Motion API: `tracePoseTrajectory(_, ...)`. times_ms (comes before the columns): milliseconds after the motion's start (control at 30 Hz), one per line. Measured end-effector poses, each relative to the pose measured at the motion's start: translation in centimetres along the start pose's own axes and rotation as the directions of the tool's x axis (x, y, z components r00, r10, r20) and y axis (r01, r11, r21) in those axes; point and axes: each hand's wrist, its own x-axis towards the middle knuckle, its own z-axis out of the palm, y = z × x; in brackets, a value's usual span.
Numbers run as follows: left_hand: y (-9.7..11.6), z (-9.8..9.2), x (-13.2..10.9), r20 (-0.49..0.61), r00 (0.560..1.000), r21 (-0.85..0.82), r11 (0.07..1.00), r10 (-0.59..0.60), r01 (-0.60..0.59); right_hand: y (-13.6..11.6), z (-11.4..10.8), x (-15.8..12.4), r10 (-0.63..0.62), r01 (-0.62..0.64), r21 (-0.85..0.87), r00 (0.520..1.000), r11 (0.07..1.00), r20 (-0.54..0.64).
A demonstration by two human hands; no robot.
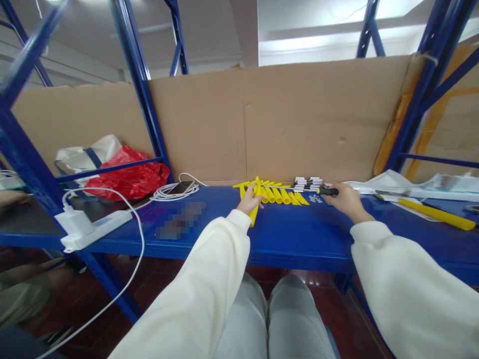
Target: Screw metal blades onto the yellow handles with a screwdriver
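My left hand (248, 200) is closed around a yellow plastic piece (254, 218) that has a long tapered body and stands nearly upright. Pinched in my right hand (346, 200) is a screwdriver (328, 191) with a dark handle, its shaft pointing left. Right of the held piece lies a row of similar yellow plastic pieces (278, 195) on the blue shelf top. Behind the screwdriver sits a stack of small white and black parts (307, 183). Small silvery bits (315, 198), too small to name, lie just left of my right hand.
A white power strip (107, 230) with a charger and looping cable stands at the left, near a coiled white cable (175, 191) and a red plastic bag (129, 174). A long yellow-handled tool (437, 213) lies at the right. Cardboard (292, 119) closes off the back between blue posts.
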Motion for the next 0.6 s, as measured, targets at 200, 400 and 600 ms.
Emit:
tracePoseTrajectory(200,0.12,-0.05,-0.02,0.014,1.0,-0.005,1.0,-0.017,0.018,0.1,0.02,-0.02,-0.024,0.024,0.02,1.0,1.0,-0.001)
tracePoseTrajectory(400,-0.02,0.0,0.14,0.05,0.999,-0.067,0.998,-0.014,0.018,-0.01,0.0,-0.07,-0.007,0.007,0.025,1.0,1.0,0.0)
tracePoseTrajectory(600,0.12,-0.16,-0.06,0.068,0.997,-0.047,0.998,-0.027,0.03,-0.09,0.0,-0.01,-0.004,0.004,0.014,1.0,1.0,0.008)
